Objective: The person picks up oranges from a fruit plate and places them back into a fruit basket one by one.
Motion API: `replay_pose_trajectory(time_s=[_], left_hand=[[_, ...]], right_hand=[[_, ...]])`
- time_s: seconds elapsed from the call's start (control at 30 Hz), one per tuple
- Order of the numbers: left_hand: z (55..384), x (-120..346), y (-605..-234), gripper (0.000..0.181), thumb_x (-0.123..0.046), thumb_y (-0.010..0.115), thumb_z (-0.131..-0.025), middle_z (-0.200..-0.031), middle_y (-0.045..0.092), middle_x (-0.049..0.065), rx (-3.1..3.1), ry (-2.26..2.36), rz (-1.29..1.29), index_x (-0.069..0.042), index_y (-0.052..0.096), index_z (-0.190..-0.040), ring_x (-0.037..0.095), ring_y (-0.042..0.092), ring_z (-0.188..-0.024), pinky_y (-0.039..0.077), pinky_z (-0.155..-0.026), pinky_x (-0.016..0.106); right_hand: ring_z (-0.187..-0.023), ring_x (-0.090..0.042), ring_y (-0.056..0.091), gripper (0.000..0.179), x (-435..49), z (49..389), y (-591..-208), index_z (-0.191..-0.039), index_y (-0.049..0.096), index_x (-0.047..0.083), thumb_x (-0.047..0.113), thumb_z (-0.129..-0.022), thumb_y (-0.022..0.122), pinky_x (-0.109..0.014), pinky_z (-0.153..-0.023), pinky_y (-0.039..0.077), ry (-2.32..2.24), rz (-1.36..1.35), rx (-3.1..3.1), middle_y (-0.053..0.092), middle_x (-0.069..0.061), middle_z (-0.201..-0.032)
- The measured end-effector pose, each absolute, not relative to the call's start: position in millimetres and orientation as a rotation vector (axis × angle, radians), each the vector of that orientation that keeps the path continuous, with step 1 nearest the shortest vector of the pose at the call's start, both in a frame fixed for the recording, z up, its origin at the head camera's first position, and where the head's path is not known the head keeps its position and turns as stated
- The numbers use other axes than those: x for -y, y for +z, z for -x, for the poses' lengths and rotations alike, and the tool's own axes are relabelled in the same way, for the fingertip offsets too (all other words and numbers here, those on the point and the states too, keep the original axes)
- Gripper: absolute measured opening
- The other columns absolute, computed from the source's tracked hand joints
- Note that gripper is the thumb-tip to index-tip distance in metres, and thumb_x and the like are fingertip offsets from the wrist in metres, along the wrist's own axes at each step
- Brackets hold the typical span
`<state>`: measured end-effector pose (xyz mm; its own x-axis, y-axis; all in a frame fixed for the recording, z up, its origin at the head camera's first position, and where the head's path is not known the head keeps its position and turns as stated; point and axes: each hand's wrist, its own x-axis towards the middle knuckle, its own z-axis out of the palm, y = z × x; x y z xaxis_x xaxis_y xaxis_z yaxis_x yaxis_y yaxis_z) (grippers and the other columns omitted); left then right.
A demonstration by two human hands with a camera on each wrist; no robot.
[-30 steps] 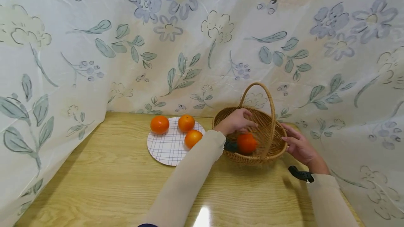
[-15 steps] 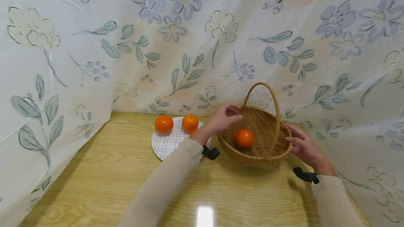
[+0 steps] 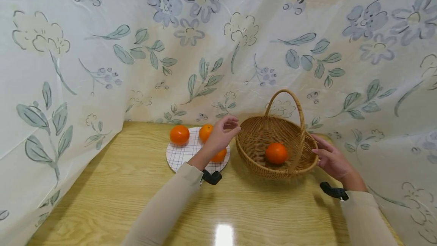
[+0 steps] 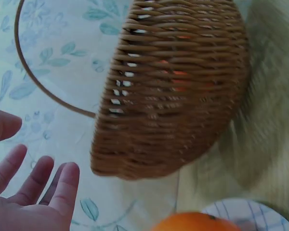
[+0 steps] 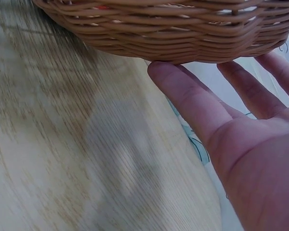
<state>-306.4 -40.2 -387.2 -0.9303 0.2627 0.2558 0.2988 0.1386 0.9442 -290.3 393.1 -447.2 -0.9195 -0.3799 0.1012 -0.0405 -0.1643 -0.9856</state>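
My left hand (image 3: 222, 134) is held above the round checked plate (image 3: 174, 157), left of the wicker basket (image 3: 252, 162). Its fingers (image 4: 65, 190) are relaxed and hold nothing, apart from the basket in the left wrist view. Inside the basket lies one shiny orange-red round fruit (image 3: 276, 153). On the plate sit an orange-red fruit (image 3: 179, 135), an orange (image 3: 205, 133) and another orange (image 3: 219, 156) partly behind my left wrist. My right hand (image 3: 332, 162) touches the basket's right end; its thumb and fingertips (image 5: 166, 72) rest against the outer wickerwork, fairly straight.
The basket's arched handle (image 3: 300, 117) rises over its middle. A floral cloth (image 3: 205, 67) hangs behind and at both sides of the wooden table (image 3: 112, 185). Each wrist wears a dark band with a small camera mount (image 3: 211, 177).
My left hand has left the inside of the basket and moved left over the plate. The fruit stays in the basket. My right hand remains at the basket's right end.
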Motion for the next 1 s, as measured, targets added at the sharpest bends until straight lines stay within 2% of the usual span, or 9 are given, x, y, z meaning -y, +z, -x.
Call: replay_pose_trajectory(time_s=[0.13,0.3,0.57,0.8,1.0], left_hand=[[303.8,53.0,-397.1,0.031,-0.018,0.064,-0.101,-0.129,0.062,0.014,2.305,-1.933,0.568,-0.008,0.061,-0.131,0.028,0.060,-0.121,0.053,-0.105,0.040],[301.8,75.5,-408.9,0.031,-0.014,0.066,-0.099,-0.126,0.064,0.011,2.286,-1.886,0.493,-0.009,0.062,-0.129,0.026,0.062,-0.119,0.055,-0.103,0.036],[305.9,117.4,-420.3,0.034,-0.016,0.066,-0.100,-0.133,0.062,0.017,2.309,-1.850,0.335,-0.010,0.061,-0.133,0.030,0.058,-0.125,0.049,-0.112,0.045],[316.9,155.8,-425.7,0.035,-0.012,0.065,-0.100,-0.132,0.059,0.019,2.290,-1.711,0.267,-0.006,0.058,-0.134,0.035,0.057,-0.129,0.047,-0.114,0.046],[323.7,186.3,-424.1,0.036,-0.015,0.066,-0.100,-0.139,0.055,0.018,2.290,-1.642,0.245,-0.005,0.058,-0.134,0.036,0.052,-0.135,0.042,-0.118,0.046]], right_hand=[[-0.118,-0.011,0.066,0.062,-393.2,290.6,-446.7,-0.165,0.016,0.009,-0.003,-0.107,0.037,-0.032,-0.090,0.061,-2.185,0.501,-1.843,0.052,0.006,-0.143],[-0.118,-0.013,0.066,0.061,-392.9,290.7,-448.0,-0.164,0.019,0.010,-0.004,-0.107,0.037,-0.033,-0.089,0.061,-2.190,0.511,-1.819,0.051,0.005,-0.144],[-0.119,-0.012,0.066,0.062,-394.5,289.5,-449.4,-0.165,0.018,0.011,-0.003,-0.107,0.036,-0.032,-0.088,0.061,-2.177,0.517,-1.856,0.049,0.007,-0.147],[-0.120,-0.013,0.065,0.061,-395.9,291.4,-450.8,-0.164,0.021,0.012,-0.004,-0.107,0.036,-0.033,-0.088,0.061,-2.174,0.524,-1.862,0.049,0.007,-0.147],[-0.119,-0.013,0.066,0.060,-396.9,292.3,-450.5,-0.164,0.023,0.013,-0.005,-0.107,0.033,-0.033,-0.088,0.061,-2.193,0.545,-1.823,0.050,0.006,-0.146]])
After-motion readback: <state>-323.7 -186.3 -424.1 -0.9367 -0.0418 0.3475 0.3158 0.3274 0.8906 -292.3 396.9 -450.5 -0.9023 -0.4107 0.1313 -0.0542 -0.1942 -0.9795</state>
